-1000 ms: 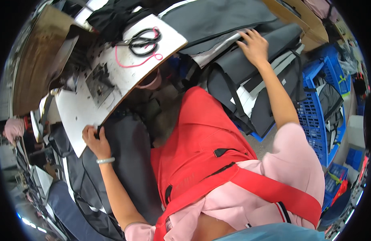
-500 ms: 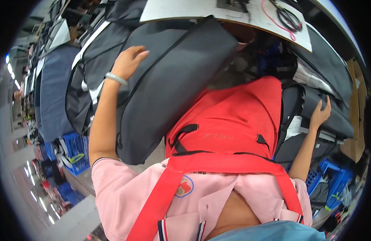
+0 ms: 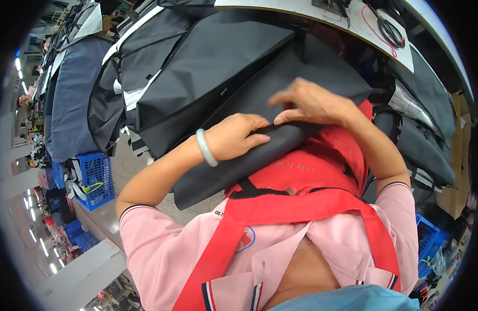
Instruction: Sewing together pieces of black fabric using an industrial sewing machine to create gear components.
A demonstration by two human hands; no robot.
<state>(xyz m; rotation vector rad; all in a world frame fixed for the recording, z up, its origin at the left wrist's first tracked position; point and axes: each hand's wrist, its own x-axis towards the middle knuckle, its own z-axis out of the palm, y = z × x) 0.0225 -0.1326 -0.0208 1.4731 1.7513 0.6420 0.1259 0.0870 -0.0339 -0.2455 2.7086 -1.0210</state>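
At the far left, a blue crate [image 3: 96,179] is partly covered by draped cloth, and the aisle beyond it is bent and blurred by the lens. The stacked dark bags [image 3: 145,78] above it are overlapped, so their edges cannot be told apart. A dark grey fabric piece [image 3: 233,166] is held across the lap, over a red apron [image 3: 301,171]; its lower left end is seen hanging free, while its upper part is merged with the larger dark panel behind it. The fabric is matte, smooth and rolled or folded along its top edge. The left hand [image 3: 233,137], with a pale green bangle [image 3: 205,147] at the wrist, is laid on this roll, its fingers curled around the edge. The right hand [image 3: 311,102] is pinched on the same edge just beside it; some fingertips are blurred. At the upper right, the white surface [image 3: 353,23] is cut off by the rim, and black scissors [image 3: 390,32] with a pink cord [image 3: 372,27] are made out on it.
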